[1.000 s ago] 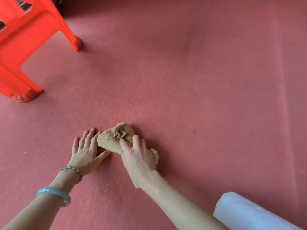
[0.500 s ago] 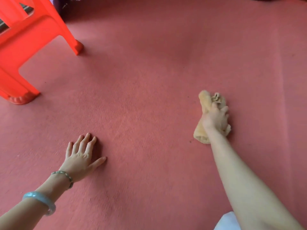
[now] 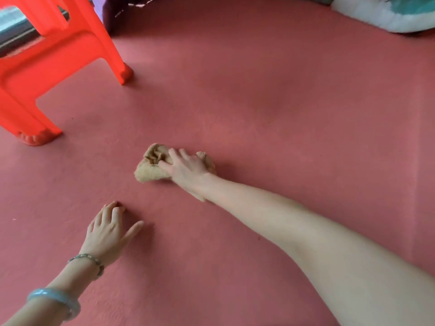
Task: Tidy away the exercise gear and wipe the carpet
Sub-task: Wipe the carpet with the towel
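Observation:
A crumpled tan cloth (image 3: 151,168) lies on the red carpet (image 3: 270,114) near the middle of the view. My right hand (image 3: 188,171) presses down on the cloth, fingers spread over it and gripping its folds, arm stretched out from the lower right. My left hand (image 3: 109,231) rests flat on the carpet below and left of the cloth, fingers apart, holding nothing. Two bracelets sit on that wrist.
An orange plastic stool (image 3: 54,67) stands at the upper left, two of its legs on the carpet. A white and teal object (image 3: 386,12) lies at the top right edge. Something dark purple (image 3: 122,12) sits behind the stool.
My right hand has swept the cloth from the left out to the right and now back toward the middle. The view has tilted up, showing more of the far carpet.

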A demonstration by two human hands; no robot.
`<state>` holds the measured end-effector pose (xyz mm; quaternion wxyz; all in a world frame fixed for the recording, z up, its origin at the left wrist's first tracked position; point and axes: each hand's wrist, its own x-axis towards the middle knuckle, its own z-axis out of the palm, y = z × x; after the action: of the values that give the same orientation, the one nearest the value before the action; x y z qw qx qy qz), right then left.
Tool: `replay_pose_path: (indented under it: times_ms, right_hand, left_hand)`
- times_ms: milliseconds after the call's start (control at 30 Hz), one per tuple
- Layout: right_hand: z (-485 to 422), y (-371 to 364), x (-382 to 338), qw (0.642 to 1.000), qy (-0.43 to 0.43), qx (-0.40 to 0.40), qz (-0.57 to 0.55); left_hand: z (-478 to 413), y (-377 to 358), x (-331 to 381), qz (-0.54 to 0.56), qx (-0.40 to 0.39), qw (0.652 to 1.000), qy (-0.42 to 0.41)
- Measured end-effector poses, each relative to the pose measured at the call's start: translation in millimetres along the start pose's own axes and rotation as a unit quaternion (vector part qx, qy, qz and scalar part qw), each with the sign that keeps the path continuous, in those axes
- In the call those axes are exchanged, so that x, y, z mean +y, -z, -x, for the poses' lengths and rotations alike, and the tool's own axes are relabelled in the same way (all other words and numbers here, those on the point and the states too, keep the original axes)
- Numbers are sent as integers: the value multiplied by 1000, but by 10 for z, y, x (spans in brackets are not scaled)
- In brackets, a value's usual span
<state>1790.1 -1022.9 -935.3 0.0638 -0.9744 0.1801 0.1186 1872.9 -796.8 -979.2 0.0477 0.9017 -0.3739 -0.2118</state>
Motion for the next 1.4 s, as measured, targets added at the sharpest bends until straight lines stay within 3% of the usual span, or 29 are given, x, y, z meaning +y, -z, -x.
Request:
replay_pose_path:
  times_ms: [67,133,267,400,767,833,933,1100,1200,1267,1400]
  right_hand:
    - [266,5,696,995,-101,-5,-11]
    - [666,-37,1308,975,-217,-2,-39]
    - [1512,-200,2064,924,-379,36,-34]
    - [2024,-366,2324,856,-502,47,-117]
    - [1923,-169,2368,822,-526,2,-218]
    - [1958,-89,2465,810,-539,32,-230]
    - [1856,84,2709,782,-580,77,-215]
    - [1538,122,2864,779,-600,31,-180]
    - [1172,-5,2749,738,-648,43,-185]
    - [800,-40,2545,754,-629,71,-175]
    - [-82,128,1882,837,-491,113,-214]
  left_hand:
    - [-70,58,192,42,21,998,47]
    - [-171,131,390,28,25,998,42]
    - [-380,289,863,-39,35,996,-70]
    - [-482,489,1410,-91,28,985,-141]
    - [-1591,1559,2517,-171,24,926,-335]
    - [-1824,1649,2651,-176,25,916,-359]
    - [-2051,1493,2675,-155,18,916,-369]
    - [-2342,809,2574,-156,-65,933,-318]
    - [-2524,456,2384,-167,-86,928,-323]
    - [-2674,388,2239,-188,-70,918,-342]
    - [-2933,468,1981,-238,-64,900,-361]
